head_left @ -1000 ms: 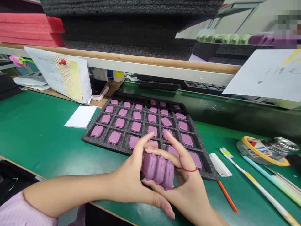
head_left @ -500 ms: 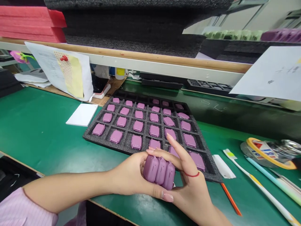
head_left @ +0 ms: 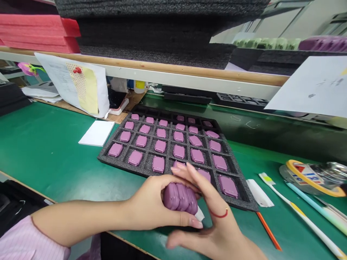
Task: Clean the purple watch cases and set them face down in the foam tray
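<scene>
My left hand (head_left: 157, 204) is closed around three rounded purple plastic cases (head_left: 181, 198), lined up side by side, its thumb along their near side. My right hand (head_left: 217, 216) is at their right, open, with its thumb held away below. Its fingers reach past the far side of the cases; whether they touch is hidden. A white scrap (head_left: 200, 215) shows between the cases and my right palm. Behind both hands lies a black foam tray (head_left: 238, 187) with similar purple pieces (head_left: 158, 163) in its compartments. My hands cover part of its front edge.
To the right lie a toothbrush (head_left: 300, 213), an orange stick (head_left: 269, 231), a folded white paper (head_left: 260, 193) and a yellow-rimmed tape roll (head_left: 311, 177). A white pad (head_left: 97, 133) is on the left. A shelf edge (head_left: 173, 70) bearing black foam (head_left: 151, 39) crosses above.
My right thumb has come away from the cases and dropped lower, and the right fingers have shifted. The three cases have tilted slightly in my left hand. The view has shifted slightly.
</scene>
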A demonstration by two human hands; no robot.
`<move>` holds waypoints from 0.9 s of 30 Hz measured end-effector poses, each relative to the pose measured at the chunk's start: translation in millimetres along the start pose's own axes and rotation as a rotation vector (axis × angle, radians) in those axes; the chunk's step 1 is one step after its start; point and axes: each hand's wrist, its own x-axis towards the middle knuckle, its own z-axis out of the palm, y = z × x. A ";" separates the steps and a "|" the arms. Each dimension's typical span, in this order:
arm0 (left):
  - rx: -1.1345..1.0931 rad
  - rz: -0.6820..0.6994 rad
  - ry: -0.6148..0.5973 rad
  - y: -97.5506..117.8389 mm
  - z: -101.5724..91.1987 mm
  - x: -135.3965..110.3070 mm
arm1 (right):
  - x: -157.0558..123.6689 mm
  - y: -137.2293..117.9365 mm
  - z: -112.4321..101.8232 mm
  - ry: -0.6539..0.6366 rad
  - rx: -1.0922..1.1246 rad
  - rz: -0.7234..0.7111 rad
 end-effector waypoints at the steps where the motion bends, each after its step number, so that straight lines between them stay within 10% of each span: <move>1: 0.049 0.038 0.011 0.9 -0.7 -0.9 | 0.2 0.0 -2.2 0.031 0.046 0.031; 11: 0.180 0.256 -0.034 1.1 -1.7 -2.2 | 9.8 10.3 -16.4 0.514 0.286 0.311; 19: -0.760 -0.317 -0.056 -2.2 -1.1 6.8 | 11.6 3.8 -25.5 -0.028 -0.112 -0.012; 27: -0.675 -0.311 -0.022 -5.9 -0.9 10.2 | 14.3 0.6 -15.8 0.044 -0.037 0.102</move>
